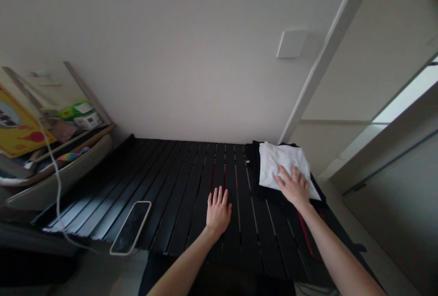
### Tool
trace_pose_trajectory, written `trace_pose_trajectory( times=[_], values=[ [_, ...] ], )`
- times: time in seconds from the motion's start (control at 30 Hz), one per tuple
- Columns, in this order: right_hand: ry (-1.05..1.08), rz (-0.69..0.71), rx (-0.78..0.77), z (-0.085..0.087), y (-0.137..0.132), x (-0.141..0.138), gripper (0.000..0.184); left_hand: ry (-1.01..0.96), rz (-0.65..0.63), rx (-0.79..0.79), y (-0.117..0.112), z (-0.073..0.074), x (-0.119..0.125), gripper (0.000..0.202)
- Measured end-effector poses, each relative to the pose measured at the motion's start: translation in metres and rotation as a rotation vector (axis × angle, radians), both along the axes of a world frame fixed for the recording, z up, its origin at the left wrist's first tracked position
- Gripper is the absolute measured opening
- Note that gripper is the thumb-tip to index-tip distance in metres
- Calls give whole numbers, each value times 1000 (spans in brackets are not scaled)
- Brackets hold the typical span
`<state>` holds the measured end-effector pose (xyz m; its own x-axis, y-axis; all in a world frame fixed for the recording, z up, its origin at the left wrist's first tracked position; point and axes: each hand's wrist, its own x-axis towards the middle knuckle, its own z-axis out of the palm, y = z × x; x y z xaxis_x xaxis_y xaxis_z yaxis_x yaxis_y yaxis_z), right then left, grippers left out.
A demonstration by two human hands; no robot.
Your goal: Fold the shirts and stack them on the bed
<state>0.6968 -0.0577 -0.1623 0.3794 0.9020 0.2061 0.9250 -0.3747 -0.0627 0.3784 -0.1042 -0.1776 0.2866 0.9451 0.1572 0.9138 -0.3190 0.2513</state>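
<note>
My right hand (294, 188) lies with fingers spread on a folded white cloth (278, 161), which looks like a garment. Beneath the white cloth is a folded black cloth (253, 168), showing around its edges, at the right end of the black slatted table (181, 186). My left hand (218, 211) rests palm down near the middle of the slats, fingers stretched out and holding nothing. To its left, at the table's front edge, a phone (131, 228) with a pale case lies flat, its screen dark.
On the left stands a bin-like container (99, 145) with a yellow package (20, 125), a green packet (73, 110) and a small white box (89, 120). A white cable (57, 182) hangs down in front of it. Behind the table is a wall (191, 59) with a white switch plate (292, 44).
</note>
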Motion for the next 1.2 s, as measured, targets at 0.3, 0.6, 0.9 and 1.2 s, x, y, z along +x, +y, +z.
trace_pose_trajectory(
  times=[0.3, 0.6, 0.9, 1.2],
  values=[
    [-264, 184, 88, 1, -44, -84, 79, -66, -11, 33, -5, 2, -4, 52],
    [-304, 164, -11, 28, 3, -84, 37, -125, 11, 28, -4, 4, -6, 53],
    [-156, 356, 62, 124, -5, -51, 26, -194, 9, 19, -3, -1, -13, 52],
    [-152, 700, -135, 50, -120, -136, 45, -443, -138, 73, -16, 17, -27, 46]
  ],
)
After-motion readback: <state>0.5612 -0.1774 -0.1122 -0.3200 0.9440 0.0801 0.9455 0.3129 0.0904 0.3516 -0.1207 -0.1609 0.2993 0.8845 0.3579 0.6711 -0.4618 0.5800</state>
